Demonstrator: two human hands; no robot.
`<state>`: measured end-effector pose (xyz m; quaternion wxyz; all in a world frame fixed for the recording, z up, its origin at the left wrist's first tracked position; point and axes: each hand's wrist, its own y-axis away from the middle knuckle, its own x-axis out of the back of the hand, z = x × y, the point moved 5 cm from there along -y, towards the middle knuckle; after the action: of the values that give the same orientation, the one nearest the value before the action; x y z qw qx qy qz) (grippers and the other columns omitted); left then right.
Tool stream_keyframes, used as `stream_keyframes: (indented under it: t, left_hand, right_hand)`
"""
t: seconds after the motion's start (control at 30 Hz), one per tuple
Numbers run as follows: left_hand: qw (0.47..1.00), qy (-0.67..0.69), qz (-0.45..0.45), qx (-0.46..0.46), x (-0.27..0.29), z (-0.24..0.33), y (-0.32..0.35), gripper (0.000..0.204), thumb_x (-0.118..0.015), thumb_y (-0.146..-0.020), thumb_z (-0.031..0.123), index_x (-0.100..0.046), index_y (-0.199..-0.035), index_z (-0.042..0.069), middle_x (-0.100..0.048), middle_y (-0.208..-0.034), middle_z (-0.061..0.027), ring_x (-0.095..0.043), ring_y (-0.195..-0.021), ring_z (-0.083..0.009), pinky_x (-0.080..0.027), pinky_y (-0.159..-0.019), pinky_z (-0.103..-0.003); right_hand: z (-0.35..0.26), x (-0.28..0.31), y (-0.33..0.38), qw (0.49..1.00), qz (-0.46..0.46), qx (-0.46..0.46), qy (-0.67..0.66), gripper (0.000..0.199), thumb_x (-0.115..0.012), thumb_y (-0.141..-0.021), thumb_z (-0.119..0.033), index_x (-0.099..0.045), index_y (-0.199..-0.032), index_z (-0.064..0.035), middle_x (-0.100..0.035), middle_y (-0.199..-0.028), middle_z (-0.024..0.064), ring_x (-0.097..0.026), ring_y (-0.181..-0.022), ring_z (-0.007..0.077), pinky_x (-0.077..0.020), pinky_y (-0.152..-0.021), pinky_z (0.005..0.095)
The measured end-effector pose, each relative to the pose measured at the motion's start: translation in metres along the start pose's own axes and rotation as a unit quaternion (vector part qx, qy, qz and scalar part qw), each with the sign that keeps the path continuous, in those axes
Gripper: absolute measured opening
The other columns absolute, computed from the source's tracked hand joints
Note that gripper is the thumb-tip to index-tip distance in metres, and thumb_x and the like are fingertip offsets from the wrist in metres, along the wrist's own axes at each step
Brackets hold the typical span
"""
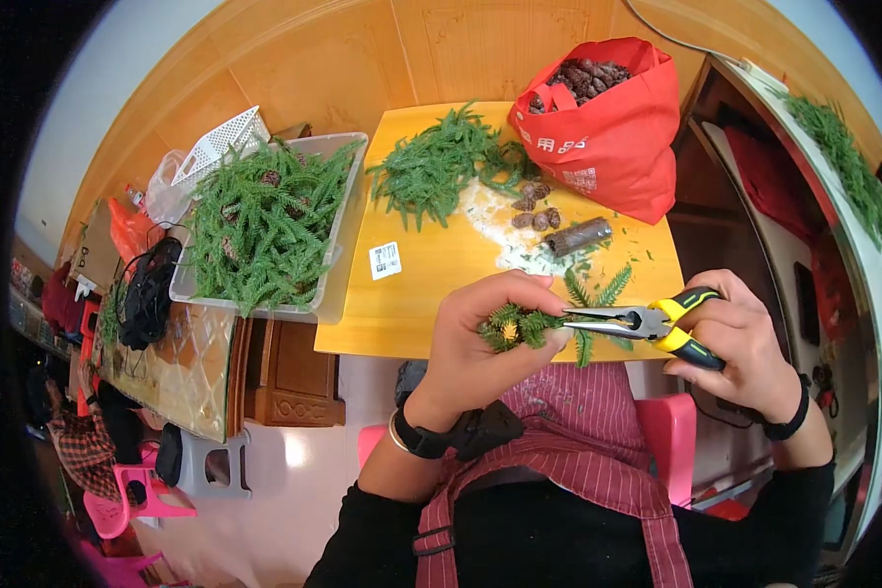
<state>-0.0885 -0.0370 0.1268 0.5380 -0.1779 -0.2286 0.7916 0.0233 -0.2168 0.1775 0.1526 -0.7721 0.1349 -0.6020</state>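
A small green fir sprig point(515, 326) is pinched in the left hand point(480, 348), whose fingers point(519, 284) are curled over it, just above the near edge of the yellow bench point(431, 284). The sprig's stem end is met by the tips of a pair of long-nose pliers point(637, 320) with yellow and black handles. The pliers are gripped in the right hand point(745, 338), its fingers wrapped around both handles; the metal tips appear pressed together at the sprig. A black watch point(451, 436) is worn on the left wrist and a black band point(789, 421) on the right.

On the far part of the bench a loose heap of green sprigs point(441, 167) is spread. Just right of it a few pine cones point(534, 206) and a short brown bark-covered stick point(578, 236) lie on a patch of white powder. A red fabric bag point(612, 127) filled with pine cones stands at the far right corner. A small white label point(385, 260) lies on the bare yellow surface to the left.

Left of the bench, a pale plastic tray point(348, 186) heaped with more green sprigs is seen, with a white perforated basket point(225, 137) beyond it. A red striped apron point(578, 441) is worn over black sleeves, and a pink chair point(671, 421) shows below.
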Motion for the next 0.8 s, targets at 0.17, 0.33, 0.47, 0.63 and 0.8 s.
stream_keyframes:
  t: [0.17, 0.33, 0.47, 0.63, 0.8]
  left_hand:
    - [1.000, 0.011, -0.002, -0.011, -0.0027, 0.0019, -0.0006, 0.017, -0.060, -0.065, -0.006, -0.057, -0.080, 0.002, -0.059, -0.074, -0.0079, -0.057, -0.073, -0.0182, -0.040, -0.091, -0.043]
    - [0.999, 0.024, -0.018, -0.023, -0.0042, 0.0021, -0.0019, 0.017, -0.061, -0.066, -0.006, -0.056, -0.080, 0.003, -0.058, -0.074, -0.0078, -0.057, -0.073, -0.0182, -0.040, -0.090, -0.043]
    - [0.999, 0.018, -0.023, -0.032, -0.0034, 0.0015, -0.0009, 0.017, -0.061, -0.066, -0.006, -0.056, -0.079, 0.003, -0.058, -0.074, -0.0077, -0.057, -0.072, -0.0180, -0.039, -0.090, -0.043]
    - [0.999, 0.013, -0.027, -0.031, -0.0051, 0.0039, 0.0000, 0.015, -0.062, -0.066, -0.005, -0.056, -0.077, 0.003, -0.058, -0.073, -0.0073, -0.057, -0.071, -0.0179, -0.040, -0.090, -0.043]
    - [1.000, 0.005, -0.004, -0.029, -0.0042, 0.0025, 0.0009, 0.016, -0.061, -0.065, -0.007, -0.056, -0.077, 0.003, -0.058, -0.072, -0.0072, -0.057, -0.071, -0.0179, -0.040, -0.089, -0.043]
  right_hand:
    - [0.0024, -0.0039, 0.0003, 1.000, 0.002, 0.022, -0.003, 0.031, -0.073, -0.064, -0.029, -0.058, -0.070, -0.0019, -0.056, -0.074, 0.0081, -0.053, -0.082, 0.0310, -0.0438, -0.072, 0.0381]
    - [0.0031, -0.0043, 0.0010, 0.999, 0.005, 0.036, 0.004, 0.032, -0.073, -0.064, -0.029, -0.056, -0.068, -0.0020, -0.055, -0.070, 0.0077, -0.053, -0.078, 0.0307, -0.0441, -0.070, 0.0379]
    - [0.0016, -0.0038, 0.0013, 0.999, 0.018, 0.049, 0.015, 0.032, -0.073, -0.063, -0.027, -0.054, -0.066, -0.0017, -0.054, -0.067, 0.0082, -0.054, -0.073, 0.0304, -0.0448, -0.067, 0.0373]
    - [0.0019, -0.0038, 0.0046, 0.998, 0.026, 0.050, 0.024, 0.032, -0.074, -0.061, -0.026, -0.053, -0.065, -0.0012, -0.053, -0.066, 0.0094, -0.054, -0.071, 0.0303, -0.0453, -0.065, 0.0367]
    - [-0.0004, -0.0052, 0.0012, 1.000, -0.016, 0.018, -0.018, 0.029, -0.073, -0.063, -0.025, -0.057, -0.069, -0.0008, -0.058, -0.073, 0.0100, -0.055, -0.079, 0.0308, -0.0451, -0.071, 0.0374]
